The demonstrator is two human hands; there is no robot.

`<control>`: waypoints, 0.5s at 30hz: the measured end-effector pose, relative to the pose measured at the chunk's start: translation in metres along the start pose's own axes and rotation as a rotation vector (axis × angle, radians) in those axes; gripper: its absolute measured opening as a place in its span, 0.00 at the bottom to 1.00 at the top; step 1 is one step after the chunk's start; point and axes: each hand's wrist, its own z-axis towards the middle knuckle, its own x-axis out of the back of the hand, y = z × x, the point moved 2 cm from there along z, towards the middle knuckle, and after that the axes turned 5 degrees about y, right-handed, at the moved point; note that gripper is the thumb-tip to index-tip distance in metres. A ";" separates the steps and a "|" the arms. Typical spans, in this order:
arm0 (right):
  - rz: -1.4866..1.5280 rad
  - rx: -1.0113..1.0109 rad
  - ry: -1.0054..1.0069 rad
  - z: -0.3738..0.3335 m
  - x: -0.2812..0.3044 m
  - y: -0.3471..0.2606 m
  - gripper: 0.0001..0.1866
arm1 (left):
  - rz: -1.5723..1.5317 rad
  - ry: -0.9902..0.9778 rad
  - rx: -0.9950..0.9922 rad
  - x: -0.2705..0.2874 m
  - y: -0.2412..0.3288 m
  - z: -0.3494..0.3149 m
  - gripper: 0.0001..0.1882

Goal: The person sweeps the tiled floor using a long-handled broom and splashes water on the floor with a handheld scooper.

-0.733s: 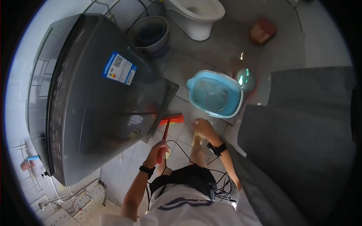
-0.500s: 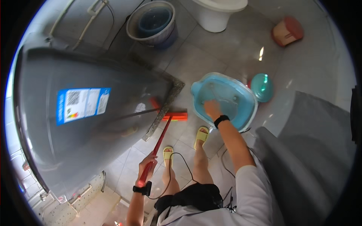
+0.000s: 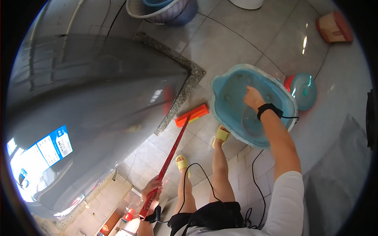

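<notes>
My left hand (image 3: 152, 189) is wrapped round the red handle of a long floor brush (image 3: 170, 158). The handle slants forward and to the right, down to an orange brush head (image 3: 192, 115) with some yellow bristles, on the tiles beside a stone ledge. To the right, my right hand (image 3: 253, 97) is over the inside of a light blue basin (image 3: 227, 114). Its fingers are curled together, and whatever may be in them is hidden. A faint round outline shows in the basin below that hand.
A glossy grey appliance (image 3: 118, 98) fills the left side, by the stone ledge (image 3: 199, 73). Nested tubs (image 3: 173, 15) stand far ahead. A green round lid-like thing (image 3: 306, 91) is beside the basin, and a pinkish bin (image 3: 334, 28) far right. A black cable (image 3: 258, 177) hangs near my legs.
The view has shifted, with the appliance, tubs and basin in new places in the picture. My left hand keeps the brush; my right hand stays over the basin, its fingers now nearer the basin's middle.
</notes>
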 end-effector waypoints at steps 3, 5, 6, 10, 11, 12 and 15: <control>0.254 0.011 0.245 -0.046 -0.011 0.010 0.05 | -0.036 0.055 0.035 0.005 -0.012 -0.009 0.04; 0.367 -0.129 0.269 -0.068 -0.035 0.002 0.05 | -0.063 0.071 0.058 0.010 -0.026 -0.018 0.03; 0.489 -0.261 0.307 -0.077 -0.038 -0.001 0.06 | -0.064 0.069 0.053 0.014 -0.030 -0.021 0.03; 0.668 -0.539 0.319 -0.115 -0.049 -0.026 0.08 | 0.015 0.020 0.041 0.027 -0.030 -0.031 0.03; 0.579 -0.640 0.340 -0.116 -0.058 -0.034 0.09 | 0.042 0.014 0.040 0.028 -0.030 -0.032 0.03; 0.489 -0.739 0.362 -0.115 -0.062 -0.038 0.10 | 0.070 0.008 0.038 0.028 -0.032 -0.033 0.04; 0.539 -1.028 0.353 -0.104 -0.067 -0.052 0.09 | 0.061 -0.006 0.040 0.033 -0.042 -0.040 0.05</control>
